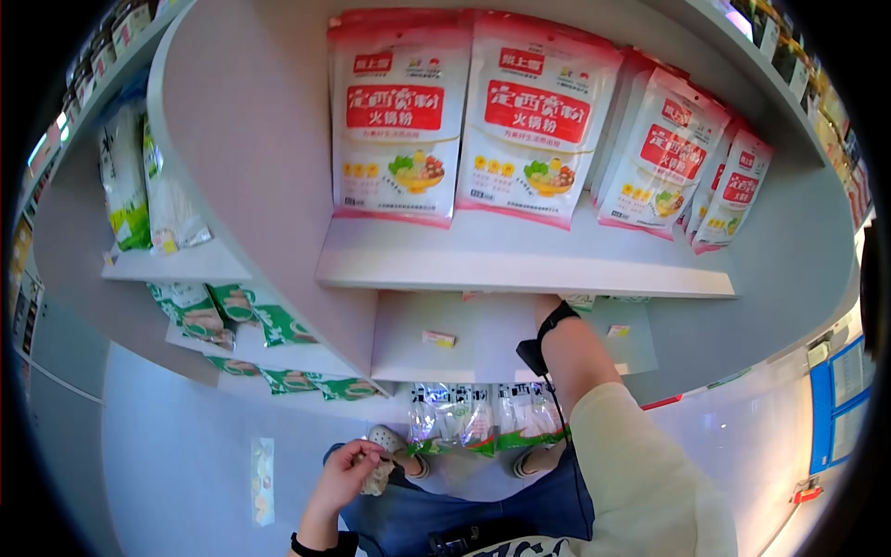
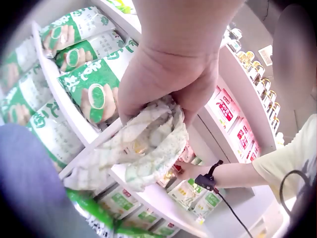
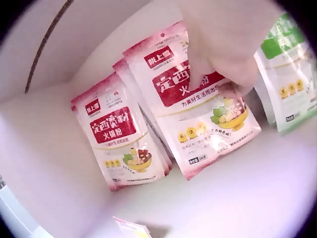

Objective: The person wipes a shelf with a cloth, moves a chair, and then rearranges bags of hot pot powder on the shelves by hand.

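Note:
My left hand hangs low in front of my lap and holds a crumpled pale checked cloth between thumb and fingers. My right arm reaches under the middle shelf board, which hides most of that hand in the head view. In the right wrist view the right hand grips a red-and-white noodle bag at its upper right part, covering some of the print. That bag leans back on the lower shelf. A similar red-and-white bag stands left of it, and a green-topped bag to its right.
More red-and-white bags stand on the shelf above my right arm. A vertical divider separates them from green-and-white packages at left. A price tag lies on the lower shelf. Clear bags sit below, near my feet.

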{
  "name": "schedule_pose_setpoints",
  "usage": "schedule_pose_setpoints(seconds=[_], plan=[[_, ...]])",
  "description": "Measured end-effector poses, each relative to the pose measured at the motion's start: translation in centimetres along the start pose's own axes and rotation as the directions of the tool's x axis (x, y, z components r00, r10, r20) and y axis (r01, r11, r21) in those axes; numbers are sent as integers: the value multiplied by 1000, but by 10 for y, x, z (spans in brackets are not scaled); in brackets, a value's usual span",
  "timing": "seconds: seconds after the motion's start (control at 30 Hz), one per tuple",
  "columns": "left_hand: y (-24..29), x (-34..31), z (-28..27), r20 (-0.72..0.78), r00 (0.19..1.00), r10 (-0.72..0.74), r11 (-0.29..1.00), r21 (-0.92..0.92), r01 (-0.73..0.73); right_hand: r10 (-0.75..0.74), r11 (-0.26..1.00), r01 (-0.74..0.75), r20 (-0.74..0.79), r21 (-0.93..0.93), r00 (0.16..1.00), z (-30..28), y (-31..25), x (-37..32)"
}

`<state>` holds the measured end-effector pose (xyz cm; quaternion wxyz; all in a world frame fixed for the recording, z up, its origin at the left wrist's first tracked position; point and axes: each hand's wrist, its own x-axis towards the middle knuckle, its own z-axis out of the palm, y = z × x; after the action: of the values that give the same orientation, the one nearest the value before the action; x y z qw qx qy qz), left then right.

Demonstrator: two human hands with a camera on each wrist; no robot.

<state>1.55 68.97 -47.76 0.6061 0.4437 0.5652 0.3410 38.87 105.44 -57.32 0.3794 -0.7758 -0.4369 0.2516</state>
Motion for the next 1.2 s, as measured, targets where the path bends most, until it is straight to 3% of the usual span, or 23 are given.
schedule_pose_setpoints(seconds=[0.17, 0.27, 0.3, 0.37, 0.47, 0.53, 0.63, 0.7, 0.77, 0.83, 0.87, 0.9, 0.97, 1.0, 1.03, 1.13, 1.2], plan=[[2, 11, 16, 32, 999, -38, 999, 23, 37, -77, 996, 74, -70, -40, 995, -1, 11, -4], [15, 16, 30, 94, 994, 50, 995, 77, -57, -299, 951, 288, -101, -113, 949, -17, 32, -22], [24, 17, 35, 103, 994, 36, 994, 96, -46, -417, 903, 401, -88, -157, 905, -27, 39, -31], [49, 20, 44, 119, 983, 137, 954, 250, -163, -633, 752, 616, 2, -232, 774, -58, 50, -51], [71, 24, 52, 144, 959, 244, 891, 358, -280, -821, 425, 878, 315, -218, 476, -142, 30, -111], [86, 30, 58, 178, 926, 333, 826, 418, -378, -884, 268, 951, 353, -152, 306, -190, 19, -153], [117, 32, 65, 167, 890, 424, 787, 419, -454, -938, 192, 980, 284, -45, 197, -260, -35, -210], [133, 37, 70, 136, 847, 514, 736, 438, -516, -956, 256, 961, 175, 105, 236, -285, -66, -218], [152, 41, 75, 101, 799, 593, 658, 511, -554, -933, 355, 934, 75, 21, 353, -315, -113, -224], [171, 46, 81, 65, 688, 723, 558, 532, -637, -732, 674, 704, 74, 225, 677, -329, -179, -236], [178, 45, 83, 48, 625, 779, 502, 550, -668, -780, 541, 703, -36, 463, 624, -313, -200, -224], [181, 42, 85, 5, 654, 756, 557, 519, -648, -826, 453, 715, -53, 532, 562, -301, -222, -217], [188, 36, 89, -58, 707, 705, 651, 449, -612, -786, 535, 673, 8, 511, 619, -265, -250, -188], [187, 35, 88, -65, 678, 732, 624, 463, -629, -719, 631, 628, 38, 456, 694, -250, -270, -193], [183, 36, 86, -69, 652, 755, 599, 477, -643, -772, 518, 663, -38, 541, 634, -219, -276, -175], [177, 31, 72, -84, 607, 791, 548, 538, -640, -767, 477, 689, -125, 545, 630, -152, -295, -142], [172, 32, 61, -100, 582, 807, 526, 570, -631, -655, 600, 519, 1, 610, 756, -139, -310, -146]])
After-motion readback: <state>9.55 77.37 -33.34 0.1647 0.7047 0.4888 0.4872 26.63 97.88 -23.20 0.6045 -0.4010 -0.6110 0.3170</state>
